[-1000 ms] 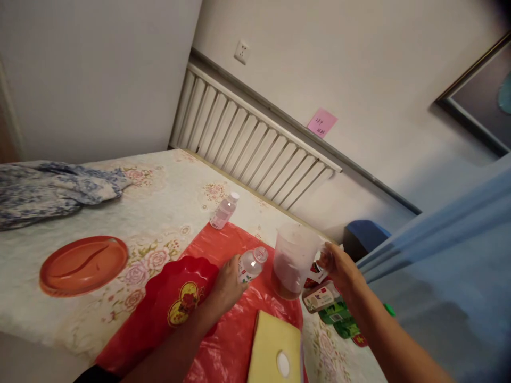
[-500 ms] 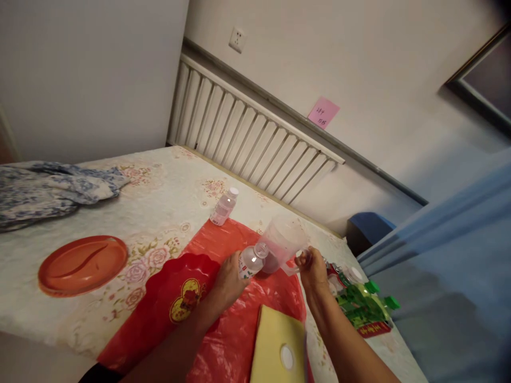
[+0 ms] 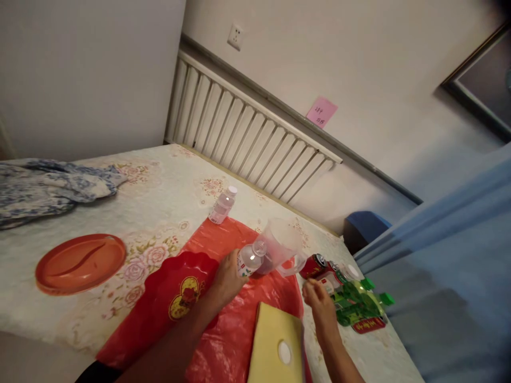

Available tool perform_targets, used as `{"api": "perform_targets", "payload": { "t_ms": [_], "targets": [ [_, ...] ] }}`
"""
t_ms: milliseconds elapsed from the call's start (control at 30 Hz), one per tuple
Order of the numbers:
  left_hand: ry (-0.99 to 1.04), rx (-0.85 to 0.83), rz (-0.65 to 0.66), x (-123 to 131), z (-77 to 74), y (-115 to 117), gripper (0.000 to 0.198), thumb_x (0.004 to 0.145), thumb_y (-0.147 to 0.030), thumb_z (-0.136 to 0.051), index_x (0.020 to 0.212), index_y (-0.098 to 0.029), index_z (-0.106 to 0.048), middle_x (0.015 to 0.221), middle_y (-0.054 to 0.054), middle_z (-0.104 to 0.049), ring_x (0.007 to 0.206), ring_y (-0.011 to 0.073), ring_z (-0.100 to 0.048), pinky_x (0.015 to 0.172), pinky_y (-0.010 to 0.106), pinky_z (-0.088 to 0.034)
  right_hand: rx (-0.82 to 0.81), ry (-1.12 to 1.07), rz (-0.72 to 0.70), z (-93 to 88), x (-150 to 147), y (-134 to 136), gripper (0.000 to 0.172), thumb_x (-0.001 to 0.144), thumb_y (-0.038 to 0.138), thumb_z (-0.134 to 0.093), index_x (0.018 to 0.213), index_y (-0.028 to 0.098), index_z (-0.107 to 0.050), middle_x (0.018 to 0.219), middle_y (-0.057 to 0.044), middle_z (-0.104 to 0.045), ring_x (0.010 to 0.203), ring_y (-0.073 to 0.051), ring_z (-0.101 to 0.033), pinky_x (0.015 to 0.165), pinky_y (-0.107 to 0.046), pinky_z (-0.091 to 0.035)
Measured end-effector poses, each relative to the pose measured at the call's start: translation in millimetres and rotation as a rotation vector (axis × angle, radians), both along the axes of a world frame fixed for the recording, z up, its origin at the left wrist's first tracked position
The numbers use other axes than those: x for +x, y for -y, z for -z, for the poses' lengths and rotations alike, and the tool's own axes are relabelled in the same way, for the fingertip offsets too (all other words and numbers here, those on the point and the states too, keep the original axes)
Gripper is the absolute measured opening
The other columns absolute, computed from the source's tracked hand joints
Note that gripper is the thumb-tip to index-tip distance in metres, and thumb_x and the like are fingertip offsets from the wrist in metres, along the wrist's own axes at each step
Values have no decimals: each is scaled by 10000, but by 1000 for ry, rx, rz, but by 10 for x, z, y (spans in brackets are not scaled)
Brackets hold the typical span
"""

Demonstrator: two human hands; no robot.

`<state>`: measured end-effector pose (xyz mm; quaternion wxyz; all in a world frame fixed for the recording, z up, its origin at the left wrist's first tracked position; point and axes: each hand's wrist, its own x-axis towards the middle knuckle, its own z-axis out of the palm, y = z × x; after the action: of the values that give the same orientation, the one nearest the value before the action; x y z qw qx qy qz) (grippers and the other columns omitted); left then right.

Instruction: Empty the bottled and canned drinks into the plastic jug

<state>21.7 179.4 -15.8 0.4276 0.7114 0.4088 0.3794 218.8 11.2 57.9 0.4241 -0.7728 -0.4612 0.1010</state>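
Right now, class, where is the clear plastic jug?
In the head view the jug is mid-table on the red sheet, between the small bottle in the left hand and the red can, just beyond the right hand.

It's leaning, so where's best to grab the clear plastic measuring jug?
Probably its handle, approached from the right, beside the right hand. The clear plastic measuring jug leans left toward the small clear plastic bottle held in the left hand, blocking that side.
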Motion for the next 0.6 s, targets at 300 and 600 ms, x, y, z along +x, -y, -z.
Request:
{"api": "perform_targets", "payload": {
  "t_ms": [300,600],
  "targets": [
    [35,11,16,-47,-109,47,540,604,-74,-711,1085,-197,-498,1072,63,-617,993,207,-590,840,296,-459,-436,262,-197,598,-375,816,439,604,156,-643,1018,296,-680,946,-28,-662,896,-251,-655,827,-346,-527],
    [76,3,270,-173,-287,232,506,621,-186,-737,1081,-233,-531,1039,25,-644,939,203,-612,780,275,-473,-284,192,-198,267,-392,493,230,680,151,-574,885,240,-630,810,-12,-623,723,-203,-612,637,-300,-501]
  ]
}}
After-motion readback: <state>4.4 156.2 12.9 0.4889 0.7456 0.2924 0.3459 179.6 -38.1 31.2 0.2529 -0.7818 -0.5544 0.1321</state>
